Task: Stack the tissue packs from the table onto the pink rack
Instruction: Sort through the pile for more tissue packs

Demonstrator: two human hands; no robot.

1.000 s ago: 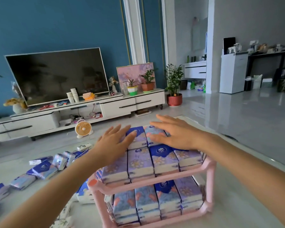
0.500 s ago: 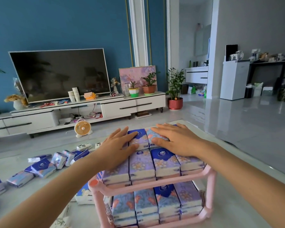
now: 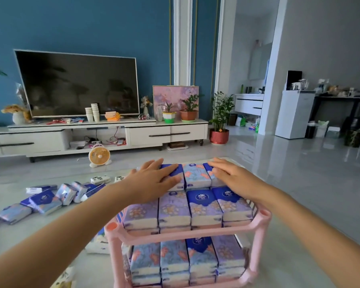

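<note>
A pink plastic rack [image 3: 187,232] with 2 visible shelves stands at 6 o'clock on the pale table [image 3: 295,256], and both shelves are packed with tissue packs in blue, lilac and coral floral wrappers. The top shelf carries a near row of 4 packs [image 3: 188,208] lying side by side, with a far row [image 3: 193,175] behind it at 12 o'clock from them; the lower shelf [image 3: 185,258] shows 4 columns of packs stacked several high. The left hand [image 3: 152,181] lies palm down on the far row's left end, fingers spread and flat, pressing on a dark blue pack rather than curling around anything. The right hand [image 3: 231,175] lies palm down on the far row's right end, fingers loosely together and extended, also resting flat with nothing pinched. Between the 2 hands 1 coral-patterned pack stays uncovered. At 9 o'clock from the rack, loose tissue packs [image 3: 48,199] lie scattered across the table, some leaning on one another, and another pack [image 3: 98,245] sits just beside the rack's left post. Beyond the table a small orange fan [image 3: 99,156] stands on the floor before a white TV cabinet [image 3: 150,134] bearing a dark television [image 3: 79,84] and 2 potted plants [image 3: 179,113].
</note>
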